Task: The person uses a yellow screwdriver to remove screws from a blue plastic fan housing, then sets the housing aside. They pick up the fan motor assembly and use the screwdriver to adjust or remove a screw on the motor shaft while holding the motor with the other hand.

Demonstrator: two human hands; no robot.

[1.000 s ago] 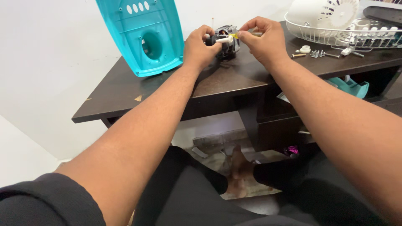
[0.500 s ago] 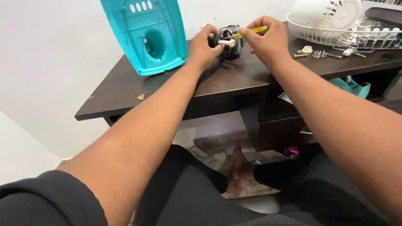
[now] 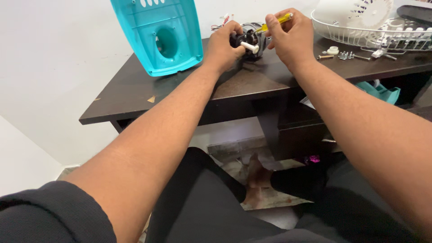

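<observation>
Nearest the camera: dark sleeve and black trousers, both forearms reaching fwd over the front edge of the dark wooden desk (image 3: 135, 96); a small pale chip lies on the desk top near its front-left. At the desk's back edge, approx. centre, sits the small motor (image 3: 250, 39), dark body w/ a white shaft stub pointing toward the viewer and thin wires at its rear. Left hand (image 3: 223, 45) is wrapped round the motor's left side, fingers closed on it. Right hand (image 3: 293, 36), just right of the motor, has fingers pinched shut on a yellow-handled screwdriver (image 3: 275, 22), tip angled down-left into the motor. Left of the motor: teal plastic housing (image 3: 159, 33) leaning upright, round hole in its middle. Right of the motor: loose screws (image 3: 346, 55) and a white ring, then a white wire guard (image 3: 373, 33) w/ a white fan blade in it. No labels legible.
</observation>
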